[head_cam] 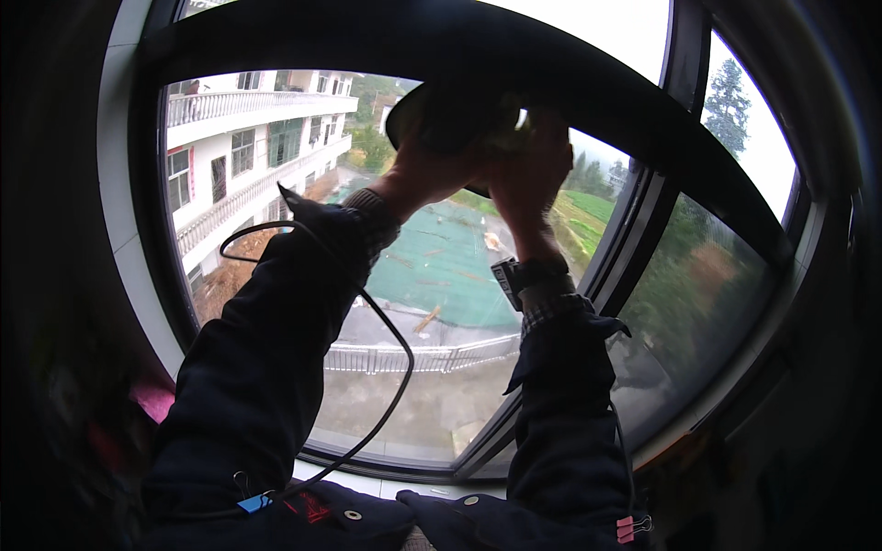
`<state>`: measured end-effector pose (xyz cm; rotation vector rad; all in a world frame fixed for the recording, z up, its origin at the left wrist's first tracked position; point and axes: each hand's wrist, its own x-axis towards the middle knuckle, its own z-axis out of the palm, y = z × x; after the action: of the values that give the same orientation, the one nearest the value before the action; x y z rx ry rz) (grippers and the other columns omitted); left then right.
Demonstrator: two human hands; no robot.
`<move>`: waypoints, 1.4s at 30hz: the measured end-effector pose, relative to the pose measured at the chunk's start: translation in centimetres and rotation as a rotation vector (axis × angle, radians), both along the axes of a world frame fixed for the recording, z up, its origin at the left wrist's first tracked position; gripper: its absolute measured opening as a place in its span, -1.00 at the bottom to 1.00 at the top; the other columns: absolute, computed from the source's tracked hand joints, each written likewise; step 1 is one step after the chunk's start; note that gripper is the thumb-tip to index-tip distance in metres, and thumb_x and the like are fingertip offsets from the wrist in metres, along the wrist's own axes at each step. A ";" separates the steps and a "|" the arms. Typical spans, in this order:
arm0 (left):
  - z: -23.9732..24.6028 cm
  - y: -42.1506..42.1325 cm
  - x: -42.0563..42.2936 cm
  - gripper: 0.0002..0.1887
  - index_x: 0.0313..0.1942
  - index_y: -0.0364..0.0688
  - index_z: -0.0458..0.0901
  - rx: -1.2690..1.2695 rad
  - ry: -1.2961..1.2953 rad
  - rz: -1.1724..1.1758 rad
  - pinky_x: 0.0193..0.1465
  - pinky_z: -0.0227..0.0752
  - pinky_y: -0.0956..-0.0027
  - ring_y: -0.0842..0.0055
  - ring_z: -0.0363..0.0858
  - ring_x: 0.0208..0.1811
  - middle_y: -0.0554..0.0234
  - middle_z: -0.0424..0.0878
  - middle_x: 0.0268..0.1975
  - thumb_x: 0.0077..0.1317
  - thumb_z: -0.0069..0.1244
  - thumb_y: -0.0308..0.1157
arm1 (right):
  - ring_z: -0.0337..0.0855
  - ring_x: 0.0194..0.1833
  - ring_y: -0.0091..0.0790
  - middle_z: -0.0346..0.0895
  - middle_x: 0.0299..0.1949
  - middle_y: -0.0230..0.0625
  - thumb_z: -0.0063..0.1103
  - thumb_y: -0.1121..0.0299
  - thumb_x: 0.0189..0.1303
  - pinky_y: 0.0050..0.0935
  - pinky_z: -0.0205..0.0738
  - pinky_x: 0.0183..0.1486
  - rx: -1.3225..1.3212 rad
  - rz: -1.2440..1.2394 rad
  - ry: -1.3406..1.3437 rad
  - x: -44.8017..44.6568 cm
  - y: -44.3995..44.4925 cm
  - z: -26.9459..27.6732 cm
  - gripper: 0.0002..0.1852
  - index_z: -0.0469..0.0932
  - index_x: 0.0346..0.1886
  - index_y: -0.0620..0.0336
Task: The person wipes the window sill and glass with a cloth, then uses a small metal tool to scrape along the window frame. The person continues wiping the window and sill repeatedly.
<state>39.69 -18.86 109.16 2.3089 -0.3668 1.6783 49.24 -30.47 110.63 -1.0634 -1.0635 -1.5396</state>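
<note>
A dark rounded object (451, 113) is raised in front of the window, against the dark horizontal window bar. Its kind cannot be made out in the shadow; a small bright spot shows near its right side. My left hand (431, 169) grips its lower left edge, with the fingers mostly lost in the dark. From the right, my right hand (530, 169) holds the same object, thumb side inward. Both arms reach up and forward in dark sleeves. A black band with a small device (508, 282) circles my right wrist.
A dark-framed window (644, 234) with sliding panes fills the view, above a white sill (379, 487). A black cable (406, 358) loops from my left sleeve to a blue binder clip (255, 503). A pink binder clip (625, 529) sits at lower right. Outside stands a white building (255, 117).
</note>
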 end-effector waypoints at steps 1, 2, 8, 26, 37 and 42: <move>-0.2 0.5 -0.7 -0.28 0.30 -0.12 0.40 -0.015 -0.061 0.011 0.45 0.19 0.27 0.39 0.39 0.36 0.19 0.45 0.32 0.21 0.28 -0.03 | 0.61 -0.17 -0.02 0.56 -0.18 -0.14 0.55 0.19 -0.17 -0.14 0.50 -0.14 -0.051 0.057 -0.026 -0.9 0.4 -0.1 -0.41 0.52 -0.03 0.19; -0.3 0.9 -1.4 -0.34 0.23 -0.17 0.49 -0.030 -0.122 0.022 0.40 0.28 0.27 0.39 0.44 0.32 0.17 0.48 0.29 0.20 0.31 -0.08 | 0.59 -0.13 -0.01 0.55 -0.15 -0.14 0.55 0.17 -0.18 -0.12 0.47 -0.10 -0.111 0.099 -0.022 -1.8 0.7 -0.1 -0.39 0.52 -0.02 0.18; -0.8 4.7 -7.4 -0.64 0.05 -0.23 0.54 0.161 -0.341 0.511 0.12 0.41 0.27 0.37 0.50 0.02 0.14 0.54 -0.03 0.38 0.12 -0.21 | 0.42 0.09 -0.01 0.47 0.00 -0.15 0.50 0.11 -0.17 -0.05 0.28 0.10 -0.262 0.144 -0.142 -6.8 4.8 -0.2 -0.37 0.49 0.00 0.17; -3.3 9.5 -12.4 -0.53 0.02 -0.32 0.47 -0.067 -0.257 0.698 0.18 0.35 0.19 0.15 0.49 0.08 -0.05 0.51 0.00 0.24 0.19 -0.20 | 0.47 0.05 -0.22 0.52 -0.14 -0.30 0.31 0.06 -0.04 -0.21 0.21 0.25 -0.386 0.156 -0.525 -9.6 9.9 0.8 -0.62 0.60 -0.22 0.08; -2.0 -2.6 6.9 -0.27 0.40 -0.38 0.20 0.445 -0.338 0.650 0.50 0.05 0.04 0.01 0.18 0.46 -0.20 0.30 0.37 0.36 0.02 -0.14 | 0.50 0.14 -0.13 0.49 0.09 -0.23 0.30 0.27 0.09 -0.14 0.37 0.19 -0.435 -0.199 -0.307 7.7 -7.4 0.3 -0.56 0.50 0.06 0.12; -0.6 -7.5 12.4 -0.32 0.37 -0.25 0.25 0.251 -0.377 0.147 0.43 0.13 0.10 0.16 0.23 0.44 -0.03 0.36 0.33 0.33 0.12 -0.22 | 0.45 0.27 -0.06 0.44 0.29 -0.15 0.29 -0.09 0.13 0.11 0.11 0.34 -0.445 -0.503 -0.013 12.2 -12.5 -0.9 -0.18 0.32 0.38 0.19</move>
<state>52.05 -26.33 108.55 2.2208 -0.5192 2.2657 61.41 -42.98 109.69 -1.7315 -1.2438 -1.7359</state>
